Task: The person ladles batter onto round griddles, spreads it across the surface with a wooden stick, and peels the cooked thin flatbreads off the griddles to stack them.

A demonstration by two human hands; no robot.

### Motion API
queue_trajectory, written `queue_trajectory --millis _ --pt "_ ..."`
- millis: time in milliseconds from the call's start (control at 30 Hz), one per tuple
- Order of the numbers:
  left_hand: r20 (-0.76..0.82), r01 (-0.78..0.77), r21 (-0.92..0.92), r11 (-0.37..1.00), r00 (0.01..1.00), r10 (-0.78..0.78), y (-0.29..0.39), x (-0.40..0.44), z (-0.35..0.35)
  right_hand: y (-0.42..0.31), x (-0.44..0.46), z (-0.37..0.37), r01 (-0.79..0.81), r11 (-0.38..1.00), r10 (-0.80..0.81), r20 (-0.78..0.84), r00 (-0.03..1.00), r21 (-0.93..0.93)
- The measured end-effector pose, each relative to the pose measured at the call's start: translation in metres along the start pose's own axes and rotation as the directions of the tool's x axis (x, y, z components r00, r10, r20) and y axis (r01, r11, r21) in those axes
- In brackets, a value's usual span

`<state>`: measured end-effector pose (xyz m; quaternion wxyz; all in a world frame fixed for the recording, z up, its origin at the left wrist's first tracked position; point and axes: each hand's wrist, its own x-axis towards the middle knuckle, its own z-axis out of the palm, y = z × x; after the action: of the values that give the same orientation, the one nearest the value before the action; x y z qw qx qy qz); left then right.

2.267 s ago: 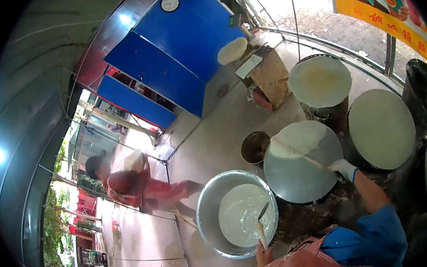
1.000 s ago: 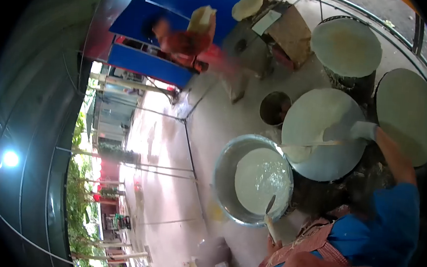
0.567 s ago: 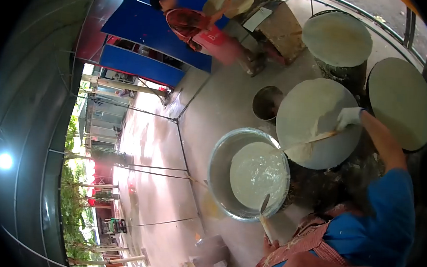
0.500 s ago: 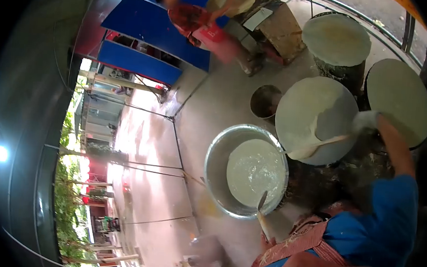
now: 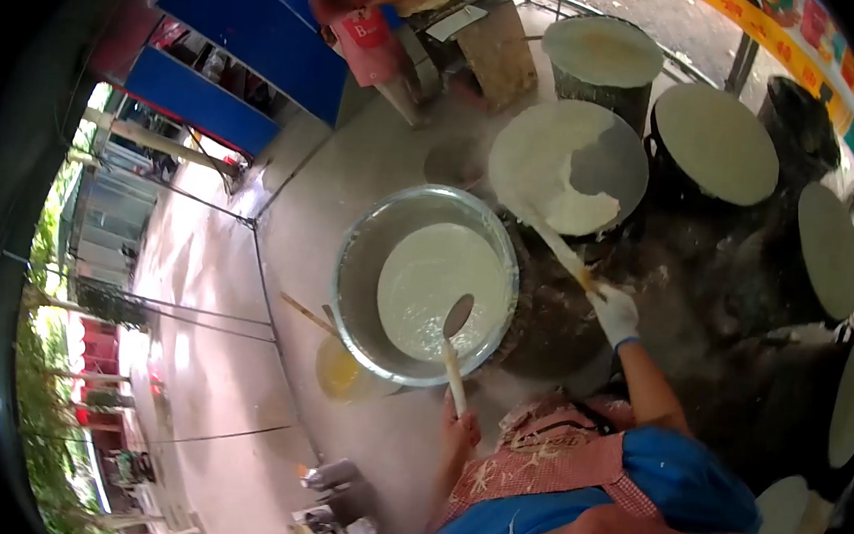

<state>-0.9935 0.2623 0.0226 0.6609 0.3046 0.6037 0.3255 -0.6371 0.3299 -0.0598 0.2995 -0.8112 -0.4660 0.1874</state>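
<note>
In my gloved right hand point(image 5: 616, 314) is the handle of a long wooden spreader point(image 5: 561, 245). Its far end lies at the near edge of a round griddle point(image 5: 610, 166), on pale batter point(image 5: 536, 155). Batter covers much of that griddle, and a grey patch at its right is bare. My left hand point(image 5: 461, 430) grips a ladle point(image 5: 457, 317) by its pale handle. The ladle's bowl is over a big metal basin point(image 5: 348, 251) of white batter point(image 5: 436, 278); I cannot tell whether it touches the batter.
More round griddles with pale sheets point(image 5: 714, 144) curve around on the right. At the back, a person in a red apron point(image 5: 369, 42) handles a pale round sheet beside a box-like stand point(image 5: 484, 51). A container of yellow liquid point(image 5: 341, 366) stands left of the basin.
My right hand has drawn the spreader back from across the griddle towards my body. Batter now covers the griddle's left and front. My view has shifted, showing more griddles on the right.
</note>
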Motion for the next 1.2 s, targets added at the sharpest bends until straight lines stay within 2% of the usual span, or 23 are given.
queue_trajectory --millis 67,133,200,267,333,367,400,467,500,567,633,667,733,800,833,867,900,967,1000,1033,1067,1133,1200 --pt "0.088 -0.014 -0.037 0.999 0.996 0.017 -0.013 -0.006 -0.026 0.014 -0.006 -0.027 0.069 0.975 -0.077 -0.03 0.997 -0.211" --pt "0.145 0.039 -0.249 0.968 0.989 -0.002 -0.021 -0.016 -0.036 0.05 -0.014 -0.061 -0.039 0.931 0.027 -0.04 0.999 -0.362" --pt "0.301 0.264 -0.434 0.862 0.944 -0.137 -0.023 -0.014 -0.052 0.072 -0.01 -0.061 -0.041 0.998 0.032 -0.231 0.972 -0.038" --pt "0.555 0.467 -0.562 0.683 0.825 -0.108 -0.05 -0.012 -0.063 -0.003 -0.006 -0.073 -0.194 0.957 0.226 -0.138 0.964 0.215" --pt "0.78 0.623 -0.594 0.509 0.602 0.172 -0.074 0.015 -0.068 -0.012 0.021 -0.018 -0.05 0.997 0.057 -0.126 0.99 0.059" --pt "0.696 0.566 -0.645 0.514 0.713 0.09 -0.049 -0.007 -0.049 -0.01 0.02 -0.018 0.021 1.0 -0.022 -0.105 0.994 -0.009" --pt "0.721 0.571 -0.624 0.534 0.683 0.113 -0.038 -0.022 -0.04 -0.005 0.019 -0.016 0.083 0.994 -0.088 -0.075 0.993 -0.065" --pt "0.772 0.568 -0.568 0.595 0.619 0.146 -0.02 -0.031 -0.027 0.033 0.026 -0.046 0.024 0.994 -0.034 -0.086 0.996 -0.11" --pt "0.717 0.517 -0.598 0.612 0.686 0.122 -0.016 -0.035 -0.025 0.045 0.033 -0.074 -0.035 0.985 0.034 -0.007 0.999 -0.167" --pt "0.598 0.386 -0.659 0.645 0.789 0.14 0.006 -0.057 -0.001 0.058 0.053 -0.093 -0.022 1.0 0.02 -0.101 0.995 -0.018" --pt "0.576 0.398 -0.693 0.6 0.808 0.129 0.013 -0.063 0.019 0.02 0.068 -0.09 -0.078 0.991 0.096 -0.171 0.981 0.11" --pt "0.579 0.424 -0.708 0.565 0.806 0.122 0.014 -0.06 0.028 0.013 0.075 -0.067 -0.088 0.989 0.106 -0.155 0.982 0.115" --pt "0.585 0.459 -0.727 0.51 0.803 0.112 0.013 -0.054 0.043 -0.008 0.048 -0.069 0.091 0.995 -0.091 -0.002 0.996 0.027" --pt "0.588 0.469 -0.729 0.498 0.802 0.106 0.013 -0.047 0.05 0.036 0.04 -0.065 0.09 0.996 -0.089 0.079 0.993 -0.012" --pt "0.609 0.443 -0.697 0.564 0.781 0.138 0.014 -0.04 0.051 0.059 0.047 -0.073 0.017 1.0 -0.017 -0.035 0.999 -0.013" --pt "0.628 0.412 -0.666 0.621 0.76 0.169 0.01 -0.035 0.054 0.075 0.063 -0.095 -0.056 0.997 0.055 -0.034 0.998 -0.052" --pt "0.628 0.445 -0.652 0.614 0.77 0.109 0.004 -0.024 0.05 0.104 0.087 -0.1 0.0 0.997 -0.007 -0.078 0.997 -0.08" --pt "0.683 0.565 -0.616 0.549 0.73 0.015 -0.004 -0.007 0.051 0.076 0.119 -0.122 -0.009 0.994 0.033 -0.221 0.975 0.108" --pt "0.736 0.649 -0.59 0.481 0.677 -0.01 -0.009 0.001 0.058 0.062 0.137 -0.112 -0.087 0.989 0.111 -0.213 0.971 0.116" --pt "0.813 0.746 -0.524 0.41 0.582 -0.02 -0.012 0.017 0.063 0.046 0.129 -0.111 -0.029 0.994 0.044 -0.156 0.987 0.102" --pt "0.796 0.741 -0.535 0.406 0.603 -0.054 -0.013 0.014 0.065 0.036 0.112 -0.106 0.032 0.994 -0.021 -0.102 0.995 0.106" --pt "0.777 0.73 -0.54 0.419 0.624 -0.085 -0.008 0.02 0.08 0.059 0.06 -0.107 0.196 0.976 -0.189 0.074 0.979 -0.097" --pt "0.784 0.723 -0.531 0.443 0.617 -0.069 -0.013 0.037 0.087 0.124 0.053 -0.088 0.063 0.998 -0.063 0.027 0.998 0.017"
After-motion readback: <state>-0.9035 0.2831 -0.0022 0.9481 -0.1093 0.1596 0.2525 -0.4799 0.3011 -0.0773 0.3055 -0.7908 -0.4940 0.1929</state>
